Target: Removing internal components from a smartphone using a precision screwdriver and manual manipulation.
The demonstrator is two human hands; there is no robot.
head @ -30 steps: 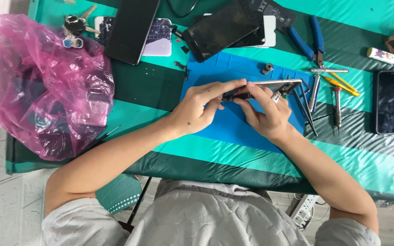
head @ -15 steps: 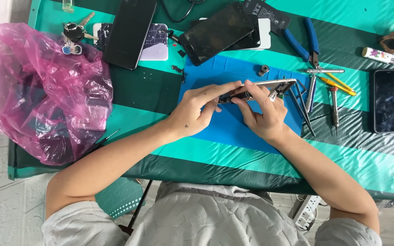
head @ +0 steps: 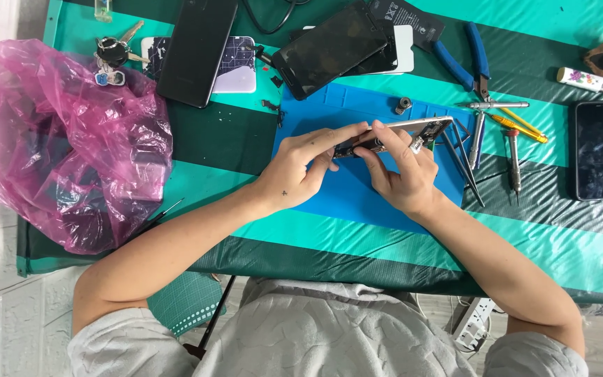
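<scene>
A: What did the fingers have hold of?

B: Both hands were closed on an opened phone [head: 396, 134], tilted on its long edge above the blue work mat [head: 357, 202]. The left hand [head: 294, 171] pinched its left end, fingers [head: 340, 134] laid along the top edge. The right hand [head: 403, 174] gripped it from below, fingers curled up over the frame.

A: And where was that on the desk?

B: Over the mat, near the middle of the desk [head: 560, 237], which wore a green striped cover.

A: What lay around it?

B: Just right of the mat, screwdrivers [head: 513, 157] and tweezers [head: 465, 164], with blue-handled pliers [head: 465, 59] toward the far edge. A dark phone [head: 598, 150] lay face up near the right edge. Along the far edge sat a black screen panel [head: 329, 45], another black phone [head: 197, 49] resting on a white patterned case [head: 239, 70], and keys [head: 113, 52]. A crumpled pink plastic bag [head: 64, 139] filled the left end.
</scene>
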